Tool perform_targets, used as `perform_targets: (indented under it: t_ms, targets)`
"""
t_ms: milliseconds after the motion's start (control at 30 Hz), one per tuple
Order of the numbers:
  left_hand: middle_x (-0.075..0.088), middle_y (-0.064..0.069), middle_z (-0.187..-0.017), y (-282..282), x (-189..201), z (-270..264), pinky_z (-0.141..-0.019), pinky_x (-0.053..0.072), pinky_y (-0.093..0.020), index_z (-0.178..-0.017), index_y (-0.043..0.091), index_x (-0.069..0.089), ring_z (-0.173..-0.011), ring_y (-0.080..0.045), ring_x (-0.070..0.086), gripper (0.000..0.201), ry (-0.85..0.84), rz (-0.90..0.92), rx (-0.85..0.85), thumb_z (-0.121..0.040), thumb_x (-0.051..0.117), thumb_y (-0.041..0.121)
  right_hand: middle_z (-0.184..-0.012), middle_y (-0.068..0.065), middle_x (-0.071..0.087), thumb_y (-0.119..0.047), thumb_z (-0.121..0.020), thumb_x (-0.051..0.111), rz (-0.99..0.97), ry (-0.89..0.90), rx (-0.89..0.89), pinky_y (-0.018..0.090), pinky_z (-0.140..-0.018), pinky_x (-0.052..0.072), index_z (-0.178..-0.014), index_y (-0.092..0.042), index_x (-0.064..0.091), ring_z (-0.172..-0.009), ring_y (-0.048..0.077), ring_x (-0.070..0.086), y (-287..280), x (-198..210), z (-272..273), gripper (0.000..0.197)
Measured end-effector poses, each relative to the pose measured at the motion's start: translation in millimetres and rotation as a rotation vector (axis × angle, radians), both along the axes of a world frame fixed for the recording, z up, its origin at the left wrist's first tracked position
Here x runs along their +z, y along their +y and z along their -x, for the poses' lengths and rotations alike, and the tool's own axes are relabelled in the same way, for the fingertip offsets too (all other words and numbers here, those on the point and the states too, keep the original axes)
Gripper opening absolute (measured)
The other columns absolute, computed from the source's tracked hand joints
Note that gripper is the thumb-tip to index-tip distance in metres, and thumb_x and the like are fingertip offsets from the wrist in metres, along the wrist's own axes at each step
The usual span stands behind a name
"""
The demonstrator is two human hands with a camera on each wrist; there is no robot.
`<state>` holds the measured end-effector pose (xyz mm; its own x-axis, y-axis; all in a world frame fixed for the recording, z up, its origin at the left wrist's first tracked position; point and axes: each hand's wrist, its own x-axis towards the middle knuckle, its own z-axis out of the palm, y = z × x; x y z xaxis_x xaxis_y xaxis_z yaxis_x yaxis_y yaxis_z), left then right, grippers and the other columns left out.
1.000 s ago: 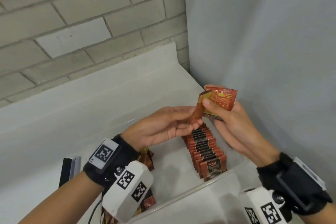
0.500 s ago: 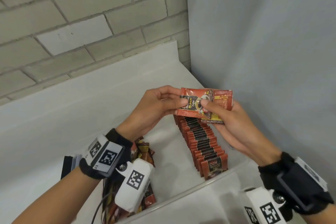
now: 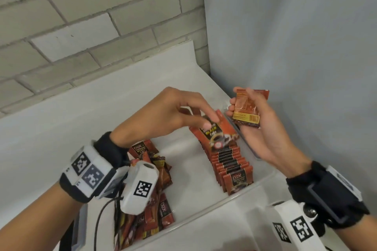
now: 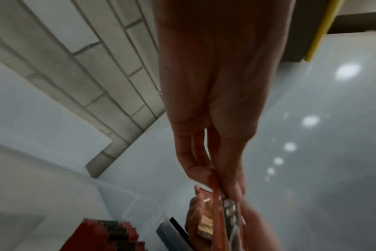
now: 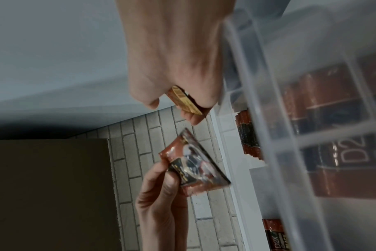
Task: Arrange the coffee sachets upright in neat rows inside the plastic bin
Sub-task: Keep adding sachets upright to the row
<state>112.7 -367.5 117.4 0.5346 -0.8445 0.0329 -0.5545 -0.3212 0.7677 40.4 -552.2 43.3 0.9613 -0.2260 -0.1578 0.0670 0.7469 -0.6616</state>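
Note:
A clear plastic bin (image 3: 263, 181) holds an upright row of red coffee sachets (image 3: 230, 161) along its right side. My left hand (image 3: 183, 114) pinches one red sachet (image 3: 219, 132) by its top edge, tilted above the far end of the row. It shows edge-on in the left wrist view as the sachet (image 4: 227, 210), and in the right wrist view as the sachet (image 5: 195, 163). My right hand (image 3: 257, 120) grips a small stack of sachets (image 3: 245, 108) just right of the bin, back labels facing me; the stack (image 5: 182, 100) peeks from the fingers.
A loose heap of sachets (image 3: 155, 193) lies in the bin's left part, partly under my left wrist. A brick wall (image 3: 81, 26) runs behind the white counter (image 3: 61, 120); a plain grey wall (image 3: 295, 47) stands close on the right.
The hands have drawn apart: the left took one sachet from the stack and lowered it toward the far end of the row. The right hand keeps the remaining stack.

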Motion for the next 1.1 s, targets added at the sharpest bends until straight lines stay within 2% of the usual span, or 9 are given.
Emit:
perform_targets:
  t_ms: [67,233,367,500,700,800,933,1033,1100]
  targets:
    - [0.071,0.001,-0.099,-6.5,-1.8,7.5,-0.080,0.054,-0.029,-0.100,0.011,0.075,-0.092,-0.018,0.067,0.018,0.006,-0.079,-0.133,-0.083,0.072,0.013,-0.083,0.004,0.058,-0.034,-0.087,0.057,-0.003,0.005,-0.022,0.029,-0.082,0.048,-0.110,-0.009,0.059,-0.075,0.014,0.056,0.0,-1.2,-0.7,0.035]
    - [0.067,-0.002,-0.101,-32.6,-26.8,21.0,-0.077,0.049,-0.024,-0.109,0.011,0.073,-0.080,-0.010,0.059,0.026,-0.098,-0.201,-0.387,-0.083,0.073,0.014,-0.082,0.005,0.058,-0.034,-0.090,0.055,0.024,0.004,-0.029,0.025,-0.077,0.052,-0.109,-0.008,0.060,-0.074,0.013,0.057,1.1,0.4,-0.9,0.032]
    - [0.061,-0.005,-0.096,-45.8,-50.6,24.3,-0.071,0.036,-0.010,-0.112,0.007,0.072,-0.077,-0.007,0.049,0.030,-0.221,-0.238,-0.495,-0.082,0.072,0.010,-0.081,0.004,0.060,-0.035,-0.087,0.057,0.014,0.019,-0.025,0.023,-0.075,0.053,-0.108,-0.008,0.062,-0.073,0.013,0.058,1.2,0.6,-0.3,0.034]
    - [0.054,-0.012,-0.092,-48.4,-64.7,29.0,-0.069,0.035,-0.013,-0.112,0.004,0.070,-0.080,-0.009,0.042,0.031,-0.259,-0.229,-0.559,-0.081,0.070,0.005,-0.081,0.005,0.060,-0.032,-0.091,0.054,0.013,0.034,-0.027,0.026,-0.079,0.051,-0.106,-0.009,0.062,-0.073,0.013,0.059,1.3,1.3,0.4,0.029]
    - [0.049,-0.013,-0.092,-45.2,-75.4,34.8,-0.066,0.041,-0.026,-0.113,0.002,0.070,-0.080,-0.018,0.047,0.032,-0.308,-0.230,-0.604,-0.081,0.070,0.002,-0.083,0.007,0.061,-0.023,-0.097,0.046,-0.015,0.001,-0.027,0.026,-0.078,0.052,-0.116,-0.005,0.058,-0.075,0.013,0.060,0.9,2.0,0.7,0.029]
    - [0.049,-0.011,-0.094,-43.2,-79.9,35.9,-0.067,0.045,-0.032,-0.114,0.007,0.069,-0.086,-0.015,0.044,0.033,-0.343,-0.212,-0.599,-0.081,0.071,0.005,-0.086,0.009,0.066,-0.018,-0.097,0.046,-0.024,0.010,-0.024,0.030,-0.085,0.053,-0.111,-0.006,0.059,-0.079,0.016,0.064,0.0,0.8,0.4,0.023]
    - [0.049,-0.011,-0.095,-42.1,-86.3,37.0,-0.072,0.044,-0.029,-0.107,0.007,0.072,-0.090,-0.014,0.041,0.025,-0.369,-0.146,-0.579,-0.082,0.072,0.008,-0.092,0.012,0.070,-0.014,-0.098,0.043,-0.022,0.032,-0.023,0.032,-0.090,0.055,-0.109,0.000,0.059,-0.087,0.021,0.069,0.3,0.4,0.6,0.023]
    - [0.049,-0.012,-0.098,-40.2,-83.2,36.6,-0.076,0.038,-0.014,-0.112,0.007,0.071,-0.089,-0.009,0.041,0.030,-0.256,-0.088,-0.545,-0.082,0.072,0.014,-0.091,0.016,0.073,-0.011,-0.099,0.043,0.013,0.031,-0.013,0.029,-0.081,0.058,-0.116,0.001,0.056,-0.089,0.025,0.072,1.2,2.5,1.1,0.024]
    - [0.053,-0.011,-0.097,-37.8,-76.9,31.0,-0.077,0.037,-0.009,-0.111,0.007,0.071,-0.085,-0.005,0.044,0.031,-0.156,-0.049,-0.469,-0.081,0.073,0.015,-0.095,0.017,0.074,-0.011,-0.098,0.046,0.072,0.006,0.004,0.028,-0.082,0.058,-0.115,-0.005,0.056,-0.094,0.025,0.071,1.6,3.7,2.2,0.021]
